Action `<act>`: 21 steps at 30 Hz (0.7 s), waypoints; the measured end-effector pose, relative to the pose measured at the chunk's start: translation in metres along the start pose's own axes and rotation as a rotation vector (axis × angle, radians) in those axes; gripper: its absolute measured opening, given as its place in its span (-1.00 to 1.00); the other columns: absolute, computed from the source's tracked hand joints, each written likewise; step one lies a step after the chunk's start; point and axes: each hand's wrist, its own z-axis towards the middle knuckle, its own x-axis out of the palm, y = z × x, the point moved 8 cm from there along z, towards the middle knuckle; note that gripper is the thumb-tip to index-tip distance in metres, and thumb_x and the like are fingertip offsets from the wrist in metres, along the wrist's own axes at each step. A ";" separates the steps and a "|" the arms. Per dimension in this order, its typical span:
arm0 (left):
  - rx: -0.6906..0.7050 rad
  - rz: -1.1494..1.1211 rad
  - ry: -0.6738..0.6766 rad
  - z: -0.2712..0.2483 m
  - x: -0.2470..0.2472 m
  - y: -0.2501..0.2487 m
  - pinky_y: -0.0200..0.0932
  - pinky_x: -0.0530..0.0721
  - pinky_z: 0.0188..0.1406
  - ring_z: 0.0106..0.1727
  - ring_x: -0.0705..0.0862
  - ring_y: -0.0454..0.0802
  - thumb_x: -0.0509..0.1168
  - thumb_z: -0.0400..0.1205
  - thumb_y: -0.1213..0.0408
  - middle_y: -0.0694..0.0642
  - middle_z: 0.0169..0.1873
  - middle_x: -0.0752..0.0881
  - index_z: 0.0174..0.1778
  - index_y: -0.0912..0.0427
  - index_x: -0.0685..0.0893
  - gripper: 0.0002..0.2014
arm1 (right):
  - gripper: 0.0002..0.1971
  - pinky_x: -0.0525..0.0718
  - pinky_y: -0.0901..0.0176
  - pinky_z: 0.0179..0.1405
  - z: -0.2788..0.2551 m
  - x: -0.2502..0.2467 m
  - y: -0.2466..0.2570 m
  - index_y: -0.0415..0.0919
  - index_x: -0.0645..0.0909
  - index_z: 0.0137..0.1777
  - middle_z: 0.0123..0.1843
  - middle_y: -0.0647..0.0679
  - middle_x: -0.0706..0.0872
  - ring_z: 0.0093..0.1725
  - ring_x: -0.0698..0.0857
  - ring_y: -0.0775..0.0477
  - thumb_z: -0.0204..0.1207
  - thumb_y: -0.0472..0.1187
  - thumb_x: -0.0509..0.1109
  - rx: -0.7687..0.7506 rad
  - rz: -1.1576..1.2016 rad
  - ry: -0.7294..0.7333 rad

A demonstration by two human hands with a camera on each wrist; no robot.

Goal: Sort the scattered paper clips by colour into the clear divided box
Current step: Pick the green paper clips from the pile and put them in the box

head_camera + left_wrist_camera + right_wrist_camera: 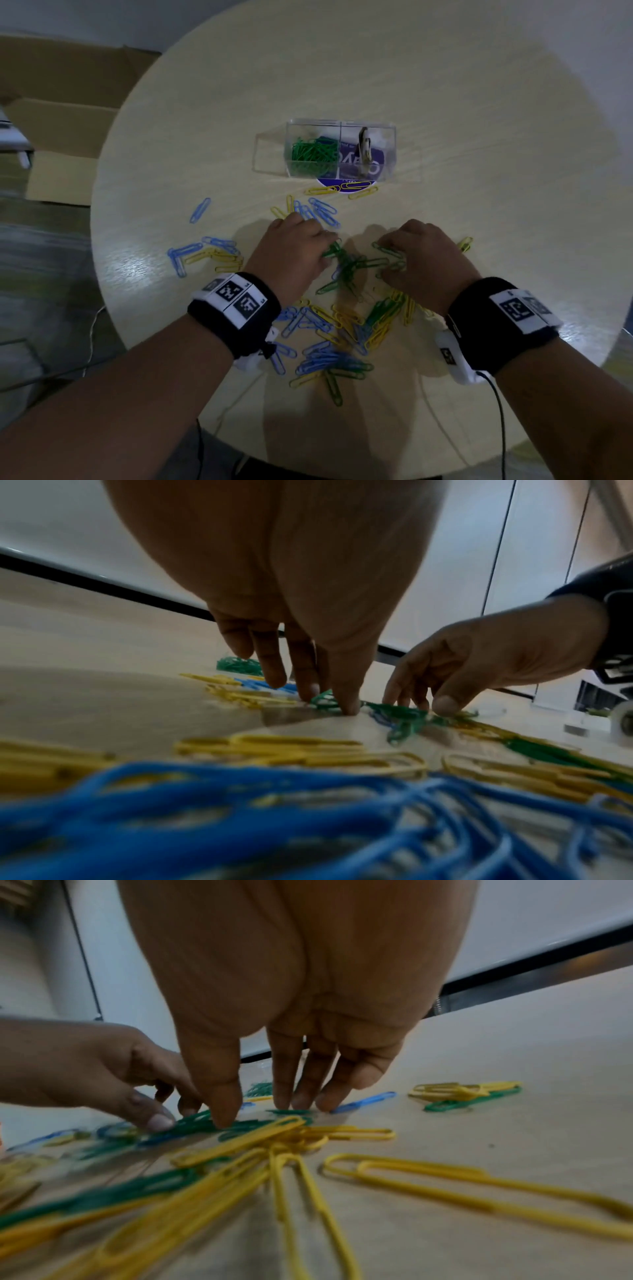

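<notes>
Paper clips [346, 260] green under both hands' fingertips; grip unclear; only head view shows box [390, 154]

A round pale wooden table [445, 85] stands beside flattened cardboard boxes [68, 113].

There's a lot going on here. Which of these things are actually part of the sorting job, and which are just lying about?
Part of the job:
- clear divided box, green clips in its left compartment
- scattered green clips, yellow clips, blue clips
- left hand and right hand, fingers down on the green clips

Just lying about:
- cardboard boxes
- cables
</notes>
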 end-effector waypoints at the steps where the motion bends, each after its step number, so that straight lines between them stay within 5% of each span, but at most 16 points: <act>1: 0.005 0.006 0.012 0.000 0.001 0.000 0.07 0.58 -0.10 0.02 0.61 0.24 0.52 0.45 0.07 0.07 -0.13 0.70 0.13 0.07 0.74 -0.64 | -0.60 0.59 -0.03 0.03 -0.001 0.001 0.003 -0.10 0.71 0.08 -0.04 -0.17 0.67 -0.04 0.65 -0.33 0.20 -0.08 0.54 -0.020 -0.031 0.005; 5: -0.001 -0.013 -0.006 -0.003 -0.002 0.001 0.09 0.61 -0.11 0.00 0.61 0.25 0.51 0.46 0.11 0.08 -0.17 0.67 -0.04 0.10 0.77 -0.77 | -0.84 0.52 0.00 0.00 0.002 0.000 0.011 -0.11 0.72 -0.07 -0.07 -0.16 0.66 -0.07 0.61 -0.31 0.34 -0.19 0.47 -0.014 -0.047 -0.012; 13: 0.052 -0.012 -0.021 -0.010 -0.002 -0.004 0.07 0.57 -0.17 -0.11 0.62 0.24 0.45 0.48 0.27 0.11 -0.26 0.66 -0.15 0.14 0.65 -0.88 | -0.80 0.54 0.03 -0.01 0.003 0.004 0.013 -0.12 0.66 0.03 -0.01 -0.17 0.72 0.04 0.64 -0.30 0.42 -0.22 0.35 0.011 -0.005 0.022; 17: -0.078 -0.219 -0.017 -0.015 -0.005 0.013 0.07 0.58 -0.06 -0.04 0.61 0.19 0.42 0.58 0.24 0.07 -0.14 0.69 -0.04 0.10 0.65 -0.90 | -0.83 0.57 0.06 -0.08 -0.001 -0.010 0.004 -0.09 0.72 -0.06 -0.12 -0.11 0.72 -0.06 0.69 -0.25 0.35 -0.26 0.44 0.037 0.102 -0.064; 21: -0.322 -0.624 -0.212 -0.023 -0.026 0.042 -0.24 0.55 -0.10 -0.08 0.63 -0.12 0.40 0.62 0.26 -0.04 -0.11 0.68 -0.03 0.06 0.67 -0.93 | -0.84 0.61 0.15 -0.14 -0.002 -0.042 -0.005 -0.03 0.73 -0.15 -0.23 -0.07 0.72 -0.21 0.70 -0.12 0.31 -0.27 0.50 0.071 0.263 -0.240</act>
